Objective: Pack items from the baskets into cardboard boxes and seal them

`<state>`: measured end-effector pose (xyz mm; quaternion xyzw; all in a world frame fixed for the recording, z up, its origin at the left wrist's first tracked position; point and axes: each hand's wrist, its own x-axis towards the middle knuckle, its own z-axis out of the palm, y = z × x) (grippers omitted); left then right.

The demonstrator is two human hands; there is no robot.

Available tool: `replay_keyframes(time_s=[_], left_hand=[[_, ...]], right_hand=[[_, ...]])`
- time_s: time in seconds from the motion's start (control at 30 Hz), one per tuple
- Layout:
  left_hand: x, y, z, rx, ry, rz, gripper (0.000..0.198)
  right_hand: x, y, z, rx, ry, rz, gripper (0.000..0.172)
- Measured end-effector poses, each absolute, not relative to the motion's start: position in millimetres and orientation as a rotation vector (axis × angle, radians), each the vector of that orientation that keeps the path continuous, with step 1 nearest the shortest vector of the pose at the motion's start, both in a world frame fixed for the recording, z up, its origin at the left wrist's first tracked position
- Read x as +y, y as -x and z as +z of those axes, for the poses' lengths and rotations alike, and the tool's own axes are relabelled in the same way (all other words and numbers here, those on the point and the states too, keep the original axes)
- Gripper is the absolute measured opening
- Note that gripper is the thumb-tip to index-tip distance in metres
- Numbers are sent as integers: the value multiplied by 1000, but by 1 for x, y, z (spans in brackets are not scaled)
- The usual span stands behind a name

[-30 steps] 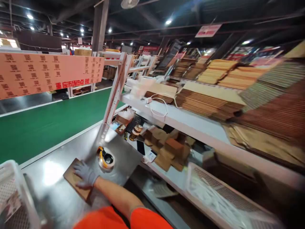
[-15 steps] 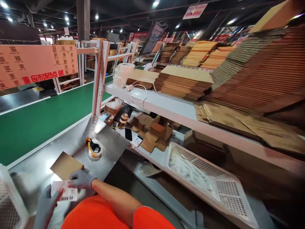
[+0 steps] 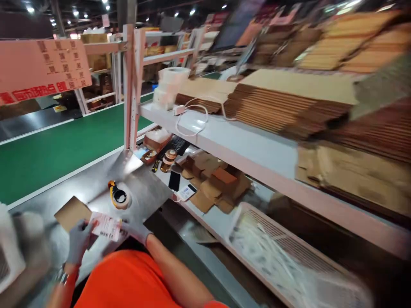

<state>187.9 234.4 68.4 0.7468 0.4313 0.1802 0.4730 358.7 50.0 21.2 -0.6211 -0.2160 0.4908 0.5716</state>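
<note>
A white printed shipping label (image 3: 106, 226) is stretched between my two grey-gloved hands above the metal table. Its left edge is pinched by my left hand (image 3: 78, 240), and its right edge by my right hand (image 3: 136, 229). Just beyond my left hand, a flat brown cardboard piece or small box (image 3: 72, 212) lies on the table, partly covered by the label and glove. Farther back is an orange and black tape dispenser (image 3: 118, 196) with a roll of clear tape, touched by neither hand.
A green conveyor belt (image 3: 64, 158) runs behind the metal table (image 3: 144, 184). To the right, shelves hold flattened cardboard boxes (image 3: 272, 102), a phone (image 3: 174, 181), a jar (image 3: 168, 160) and a white plastic basket (image 3: 253, 222). A blurred pale basket (image 3: 9, 252) borders the left side.
My hands have moved away from my body and rightward with the label. My right hand has left the cardboard and now grips the label's right edge. The view has turned left.
</note>
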Motion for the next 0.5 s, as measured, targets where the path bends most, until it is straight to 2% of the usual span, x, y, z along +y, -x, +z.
replay_keyframes(time_s=[0.13,0.23,0.4,0.5], left_hand=[[199,-220,85,1095,-1703,584,64],[169,-232,84,1042,-1561,551,58],[125,-226,69,887,-1546,192,50],[108,-224,67,791,-1443,5,53]], right_hand=[[30,-372,12,-322,1249,1145,65],[25,-378,7,-197,1195,1105,68],[17,-402,6,-145,1223,1017,63],[11,-417,12,-210,1220,1086,60]])
